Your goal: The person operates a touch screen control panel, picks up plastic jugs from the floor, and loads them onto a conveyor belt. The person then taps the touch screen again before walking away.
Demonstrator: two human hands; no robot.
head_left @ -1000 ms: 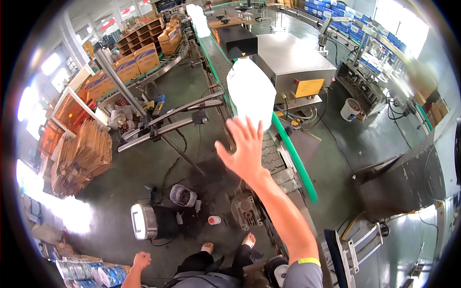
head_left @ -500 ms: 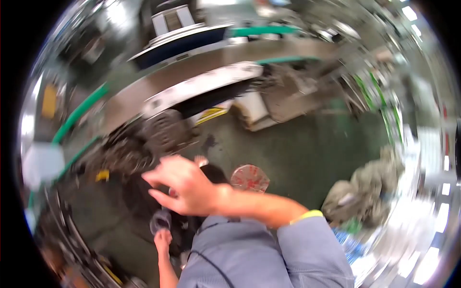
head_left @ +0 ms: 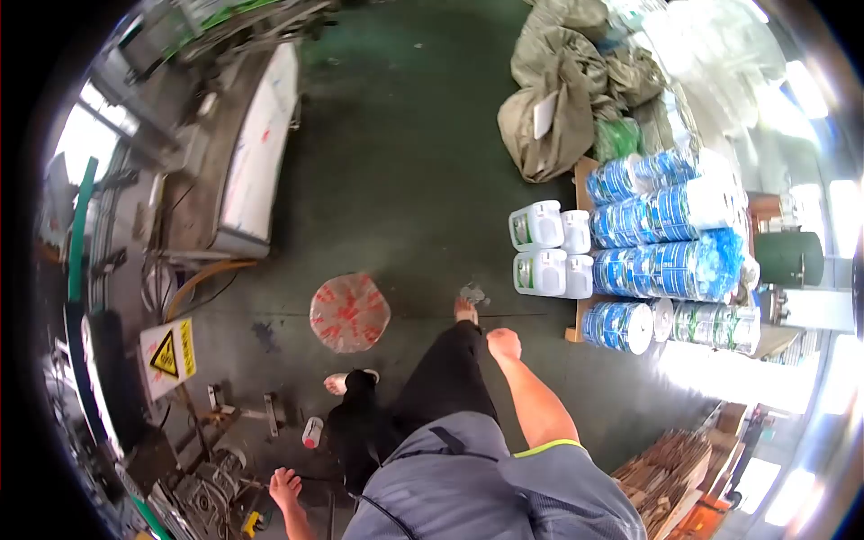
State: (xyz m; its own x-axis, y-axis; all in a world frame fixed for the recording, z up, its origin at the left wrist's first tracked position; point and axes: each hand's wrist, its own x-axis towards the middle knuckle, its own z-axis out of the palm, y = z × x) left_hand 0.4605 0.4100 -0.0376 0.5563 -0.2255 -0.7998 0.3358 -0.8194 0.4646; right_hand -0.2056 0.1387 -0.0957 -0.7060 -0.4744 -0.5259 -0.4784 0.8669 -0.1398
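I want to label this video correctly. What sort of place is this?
Probably a factory packing area: there are blue printed rolls, white jugs and a yellow warning sign.

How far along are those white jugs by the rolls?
Two of the four white jugs show green labels, so look labelled. Left hand looks empty; right hand is closed, contents unclear. The other two are partly hidden, so what's left is unclear.
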